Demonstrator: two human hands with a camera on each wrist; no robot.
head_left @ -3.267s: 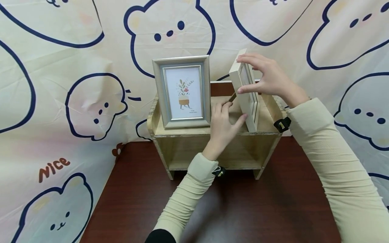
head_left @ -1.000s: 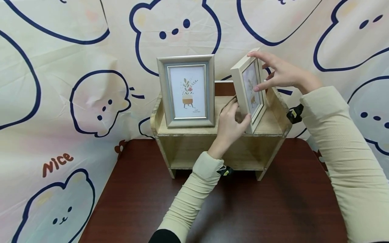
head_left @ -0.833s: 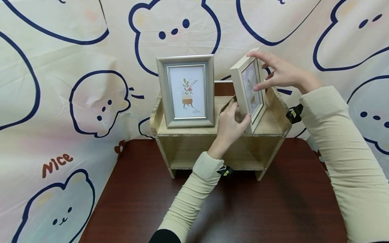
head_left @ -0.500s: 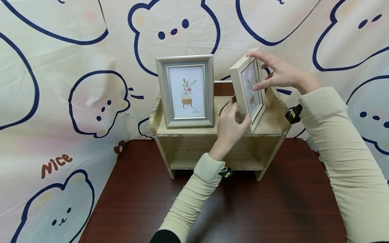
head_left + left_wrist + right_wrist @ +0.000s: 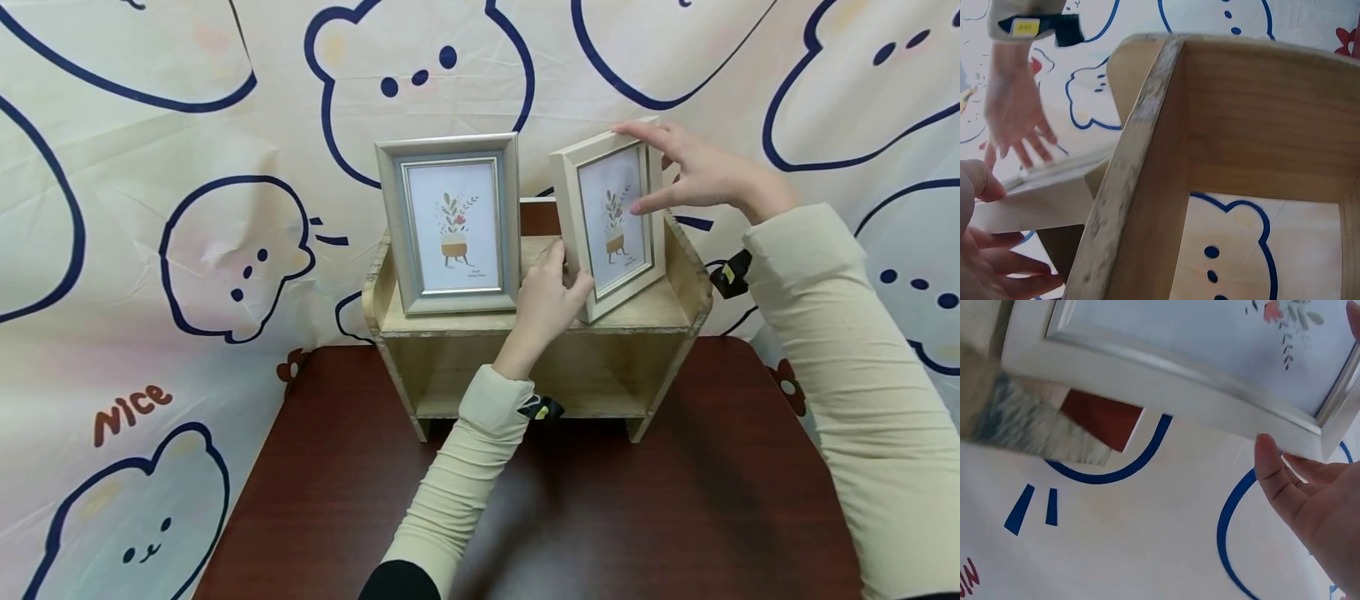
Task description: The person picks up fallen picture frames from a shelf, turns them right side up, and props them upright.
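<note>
A cream picture frame (image 5: 567, 200) with a potted-plant print stands on the right of a small wooden shelf (image 5: 457, 367), turned slightly. My left hand (image 5: 546, 304) pinches its lower left edge, thumb in front; in the left wrist view the fingers (image 5: 1016, 275) reach behind it. At the upper right corner my right hand (image 5: 701, 175) grips the same frame, with a fingertip on the top edge and the thumb before the picture. The right wrist view shows some of that hand's fingers (image 5: 1279, 478) at the frame's edge. The frame's back is mostly hidden.
Left of it on the shelf's top stands a grey-blue picture frame (image 5: 397, 242) with a similar print, close to my left hand. The shelf has raised side panels (image 5: 688, 271) and stands on a dark red-brown table (image 5: 600, 517). Behind hangs a cloth with bear drawings (image 5: 225, 250).
The cream frame has turned from nearly edge-on to face further forward, its left edge swinging left. My left hand has moved left with it; my right hand stays at the upper right corner.
</note>
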